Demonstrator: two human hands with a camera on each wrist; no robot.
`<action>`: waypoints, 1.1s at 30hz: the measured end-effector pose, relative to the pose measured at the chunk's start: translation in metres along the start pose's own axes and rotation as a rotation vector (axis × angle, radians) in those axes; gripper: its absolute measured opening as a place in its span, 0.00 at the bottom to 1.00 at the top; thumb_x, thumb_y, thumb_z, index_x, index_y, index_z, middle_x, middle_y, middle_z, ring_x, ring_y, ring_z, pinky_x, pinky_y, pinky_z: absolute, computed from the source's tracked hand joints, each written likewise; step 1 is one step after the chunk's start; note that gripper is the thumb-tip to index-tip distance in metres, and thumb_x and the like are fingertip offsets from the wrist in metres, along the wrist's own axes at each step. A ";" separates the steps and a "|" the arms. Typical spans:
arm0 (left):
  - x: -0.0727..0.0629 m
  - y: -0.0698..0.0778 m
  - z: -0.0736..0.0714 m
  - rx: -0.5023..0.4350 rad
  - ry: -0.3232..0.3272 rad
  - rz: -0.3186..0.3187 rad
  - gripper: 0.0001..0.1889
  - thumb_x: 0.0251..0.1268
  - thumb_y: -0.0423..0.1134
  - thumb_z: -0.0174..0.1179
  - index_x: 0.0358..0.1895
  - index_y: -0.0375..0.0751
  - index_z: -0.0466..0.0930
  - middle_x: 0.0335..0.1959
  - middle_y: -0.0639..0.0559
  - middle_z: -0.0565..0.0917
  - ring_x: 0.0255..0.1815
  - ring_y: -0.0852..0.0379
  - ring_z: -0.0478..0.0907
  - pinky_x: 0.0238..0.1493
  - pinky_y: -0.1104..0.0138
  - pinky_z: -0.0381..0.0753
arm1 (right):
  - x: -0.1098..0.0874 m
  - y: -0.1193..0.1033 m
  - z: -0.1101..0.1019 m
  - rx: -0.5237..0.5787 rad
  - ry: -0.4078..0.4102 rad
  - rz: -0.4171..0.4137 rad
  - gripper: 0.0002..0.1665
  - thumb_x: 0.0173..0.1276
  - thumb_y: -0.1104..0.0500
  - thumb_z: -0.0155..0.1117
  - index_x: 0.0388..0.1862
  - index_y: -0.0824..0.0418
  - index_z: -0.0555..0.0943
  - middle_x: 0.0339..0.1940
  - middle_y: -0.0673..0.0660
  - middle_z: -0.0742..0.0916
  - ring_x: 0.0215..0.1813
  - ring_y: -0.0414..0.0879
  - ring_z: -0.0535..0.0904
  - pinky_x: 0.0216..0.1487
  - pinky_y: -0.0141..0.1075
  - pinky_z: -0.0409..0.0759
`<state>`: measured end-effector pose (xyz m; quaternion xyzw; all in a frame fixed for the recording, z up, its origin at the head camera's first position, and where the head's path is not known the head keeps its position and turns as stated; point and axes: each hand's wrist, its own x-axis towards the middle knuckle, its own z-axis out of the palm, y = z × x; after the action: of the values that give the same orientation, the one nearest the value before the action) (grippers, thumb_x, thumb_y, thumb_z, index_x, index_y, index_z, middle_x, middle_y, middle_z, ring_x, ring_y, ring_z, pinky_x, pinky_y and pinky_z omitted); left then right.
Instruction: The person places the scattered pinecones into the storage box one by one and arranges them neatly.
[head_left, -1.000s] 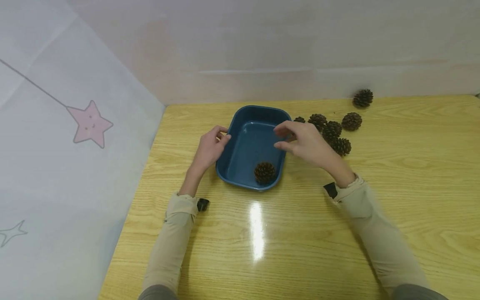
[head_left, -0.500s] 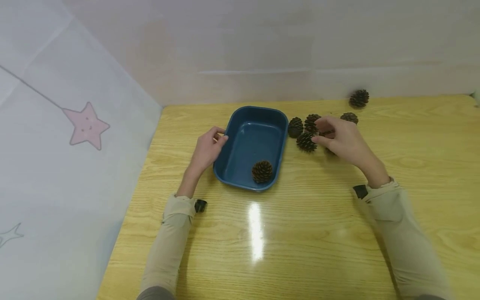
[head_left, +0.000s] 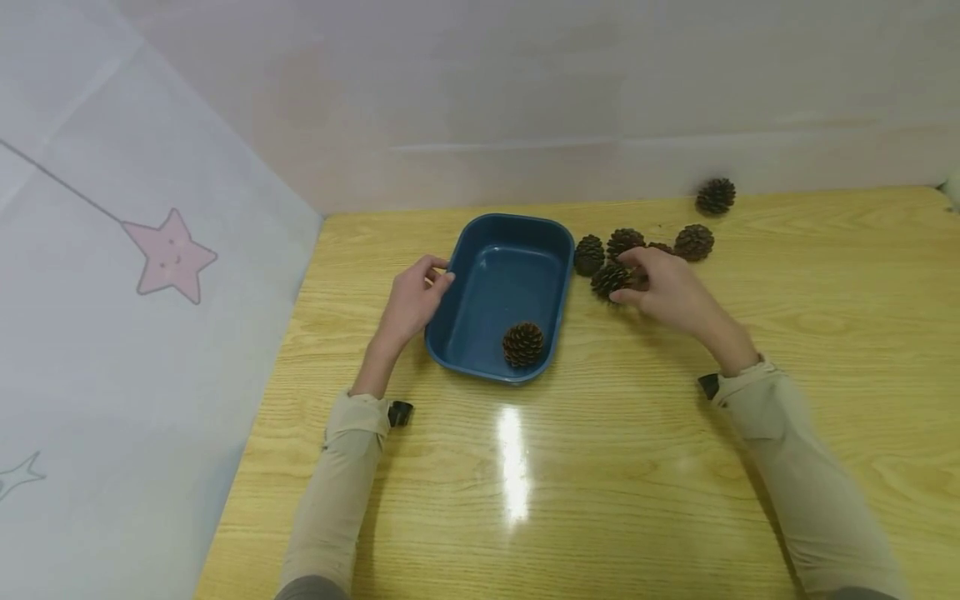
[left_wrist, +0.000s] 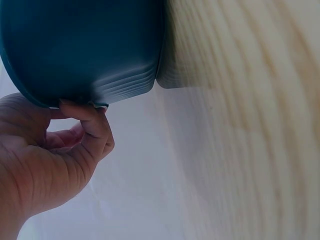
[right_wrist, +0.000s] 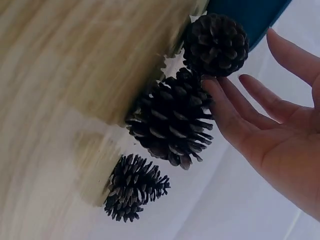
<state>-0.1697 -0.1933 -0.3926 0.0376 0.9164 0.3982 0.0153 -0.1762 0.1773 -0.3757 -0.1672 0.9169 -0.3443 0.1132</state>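
A deep blue rectangular tray (head_left: 501, 292) sits on the wooden table, one brown pine cone (head_left: 522, 344) at its near right corner inside. My left hand (head_left: 411, 302) grips the tray's left rim; in the left wrist view the bent fingers of that hand (left_wrist: 65, 150) meet the rim. Over a pine cone (head_left: 611, 282) just right of the tray, my right hand (head_left: 670, 292) reaches with thumb and fingers apart. In the right wrist view the right hand (right_wrist: 280, 120) has spread fingers, some fingertips at the pine cones (right_wrist: 172, 120), the thumb standing away.
Beside the tray's right wall lies another pine cone (head_left: 589, 255). More lie behind and right of the right hand, including one pine cone (head_left: 694, 242) and a farther pine cone (head_left: 716, 197) near the back wall (head_left: 525, 100). The table (head_left: 600, 467) ends at that wall.
My right hand has moved from over the tray's right rim to the pine cones, then slightly left onto one of them. The left hand has stayed on the rim.
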 end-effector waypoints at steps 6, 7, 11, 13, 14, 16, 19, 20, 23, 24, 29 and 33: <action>-0.001 0.002 -0.001 -0.002 0.000 0.000 0.17 0.83 0.41 0.55 0.64 0.34 0.78 0.41 0.41 0.80 0.32 0.48 0.74 0.33 0.60 0.73 | 0.002 -0.001 0.008 -0.051 -0.006 -0.032 0.37 0.73 0.57 0.71 0.72 0.74 0.69 0.64 0.74 0.77 0.60 0.67 0.75 0.61 0.61 0.72; -0.001 0.002 -0.001 -0.002 0.001 -0.001 0.17 0.83 0.41 0.55 0.64 0.34 0.78 0.41 0.41 0.80 0.32 0.48 0.74 0.33 0.60 0.73 | 0.003 -0.001 0.010 -0.058 -0.009 -0.035 0.38 0.73 0.57 0.71 0.73 0.73 0.69 0.65 0.74 0.77 0.61 0.68 0.75 0.62 0.62 0.72; 0.000 0.002 -0.001 -0.005 0.002 -0.007 0.17 0.82 0.40 0.55 0.64 0.34 0.78 0.41 0.41 0.80 0.32 0.48 0.74 0.34 0.60 0.73 | 0.004 0.000 0.015 -0.063 -0.025 -0.031 0.38 0.73 0.55 0.72 0.72 0.73 0.68 0.65 0.75 0.76 0.64 0.69 0.74 0.62 0.63 0.72; -0.001 0.002 -0.001 -0.007 0.002 -0.009 0.17 0.82 0.40 0.55 0.64 0.34 0.78 0.41 0.41 0.80 0.32 0.48 0.74 0.34 0.60 0.73 | 0.005 0.000 0.017 -0.066 -0.040 -0.029 0.37 0.73 0.55 0.72 0.71 0.73 0.69 0.63 0.75 0.77 0.60 0.69 0.76 0.59 0.62 0.74; -0.001 0.002 -0.001 -0.008 0.002 -0.010 0.17 0.82 0.40 0.55 0.64 0.34 0.78 0.41 0.41 0.80 0.32 0.48 0.74 0.34 0.60 0.73 | 0.005 -0.001 0.018 -0.069 -0.051 -0.029 0.37 0.73 0.55 0.72 0.71 0.74 0.69 0.62 0.75 0.78 0.57 0.67 0.78 0.57 0.61 0.75; -0.001 0.002 -0.001 -0.009 0.003 -0.010 0.17 0.82 0.40 0.55 0.64 0.34 0.78 0.41 0.41 0.80 0.32 0.48 0.74 0.34 0.60 0.73 | 0.005 -0.001 0.019 -0.079 -0.075 -0.032 0.37 0.73 0.55 0.71 0.71 0.74 0.69 0.59 0.74 0.80 0.51 0.65 0.80 0.54 0.60 0.75; -0.001 0.002 -0.001 -0.007 0.003 -0.009 0.17 0.82 0.41 0.55 0.63 0.34 0.78 0.41 0.41 0.80 0.32 0.48 0.74 0.34 0.60 0.73 | 0.005 -0.002 0.019 -0.098 -0.107 -0.034 0.37 0.75 0.54 0.70 0.71 0.75 0.68 0.59 0.76 0.80 0.49 0.64 0.81 0.55 0.60 0.76; -0.001 0.002 -0.001 -0.007 0.003 -0.008 0.17 0.82 0.41 0.55 0.63 0.34 0.78 0.41 0.41 0.80 0.32 0.48 0.74 0.34 0.60 0.73 | 0.005 -0.003 0.019 -0.101 -0.115 -0.035 0.37 0.75 0.54 0.69 0.72 0.75 0.68 0.61 0.76 0.80 0.50 0.65 0.81 0.57 0.60 0.76; 0.000 0.001 0.000 -0.006 0.002 -0.007 0.17 0.82 0.40 0.55 0.63 0.33 0.78 0.41 0.41 0.80 0.31 0.48 0.74 0.33 0.60 0.73 | 0.005 -0.003 0.018 -0.107 -0.130 -0.037 0.37 0.76 0.55 0.68 0.73 0.75 0.68 0.65 0.77 0.77 0.52 0.65 0.82 0.60 0.61 0.75; 0.000 0.001 0.000 -0.006 0.003 -0.006 0.17 0.82 0.41 0.55 0.63 0.33 0.78 0.40 0.41 0.80 0.31 0.48 0.74 0.33 0.60 0.73 | 0.005 -0.003 0.018 -0.105 -0.134 -0.038 0.37 0.76 0.56 0.68 0.73 0.75 0.67 0.68 0.77 0.76 0.54 0.66 0.81 0.60 0.61 0.75; 0.000 0.000 0.001 -0.004 0.005 -0.002 0.17 0.82 0.40 0.55 0.63 0.33 0.78 0.40 0.41 0.80 0.31 0.48 0.74 0.33 0.60 0.73 | 0.004 -0.003 0.020 -0.068 -0.139 -0.071 0.39 0.74 0.60 0.70 0.75 0.74 0.65 0.70 0.76 0.73 0.58 0.67 0.80 0.62 0.62 0.74; -0.001 0.001 0.000 -0.004 0.005 -0.005 0.17 0.82 0.41 0.55 0.63 0.34 0.78 0.41 0.41 0.80 0.31 0.48 0.74 0.33 0.60 0.73 | 0.003 -0.004 0.022 -0.049 -0.135 -0.118 0.40 0.71 0.61 0.72 0.75 0.74 0.65 0.69 0.75 0.74 0.59 0.67 0.77 0.65 0.63 0.71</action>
<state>-0.1688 -0.1925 -0.3922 0.0345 0.9157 0.4000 0.0140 -0.1709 0.1599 -0.3897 -0.2465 0.9039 -0.3156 0.1503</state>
